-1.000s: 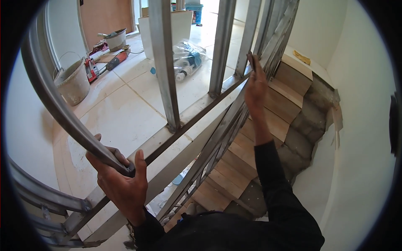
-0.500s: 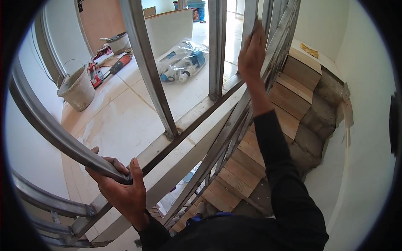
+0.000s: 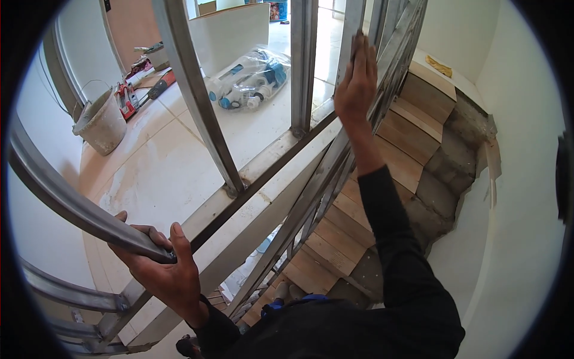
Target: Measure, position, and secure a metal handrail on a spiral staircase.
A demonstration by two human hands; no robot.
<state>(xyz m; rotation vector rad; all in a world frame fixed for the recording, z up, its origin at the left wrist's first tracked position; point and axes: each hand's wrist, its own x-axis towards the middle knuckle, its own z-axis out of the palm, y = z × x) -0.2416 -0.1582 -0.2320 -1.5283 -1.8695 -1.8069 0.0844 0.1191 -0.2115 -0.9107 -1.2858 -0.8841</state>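
My left hand (image 3: 164, 269) is closed around the lower end of a curved grey metal bar (image 3: 78, 209), with the thumb sticking up beside the bar's cut end. Higher up on the right, my right hand (image 3: 357, 84) lies with straight fingers along a flat metal upright (image 3: 353, 24) of the railing. Something dark shows near its fingertips; I cannot tell whether it is a thing or shadow. Between the hands, two more uprights, one a leaning metal post (image 3: 200, 102), stand welded to the metal bottom rail (image 3: 218, 224), which runs along the white floor edge.
Beyond the railing are a dirty bucket (image 3: 103, 125), a power tool (image 3: 160, 85) and a clear plastic bag (image 3: 251, 81) of blue and white parts. To my right, wood-covered stairs (image 3: 388, 155) run beside a white wall (image 3: 526, 149). Another person's head (image 3: 187, 346) shows below.
The view has shifted slightly, so the railing and floor items sit further left. My left hand keeps its grip; my right hand stays on the upright, slightly lower along it.
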